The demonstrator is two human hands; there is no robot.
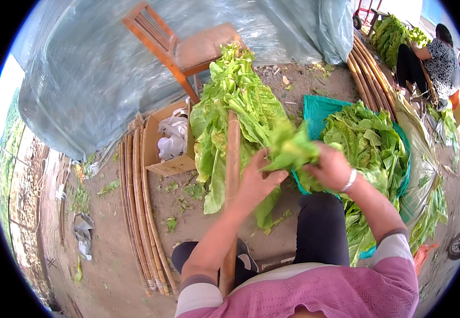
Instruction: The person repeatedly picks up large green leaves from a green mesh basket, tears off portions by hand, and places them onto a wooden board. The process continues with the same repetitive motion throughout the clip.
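My right hand [331, 169] grips a small bunch of broad green leaves [293, 149], blurred by motion, which look like tobacco. My left hand [262, 175] is at the bunch's near edge, thumb and fingers spread; whether it pinches a stem or string is unclear. Just left of that hand, a bamboo pole [233, 159] runs from beside my body toward a wooden chair [198, 49]. Many leaves [238, 95] hang along its far part, stems uppermost. To my right, a heap of loose leaves [367, 147] lies on a teal plastic sheet [313, 113].
Bamboo poles [136, 206] lie on the dirt at left, beside a cardboard box [166, 169] with white plastic bags. Clear plastic sheeting [95, 79] hangs behind the chair. Another person [438, 65] sits at upper right near more poles [369, 75] and leaves. A wheel [458, 243] shows at far right.
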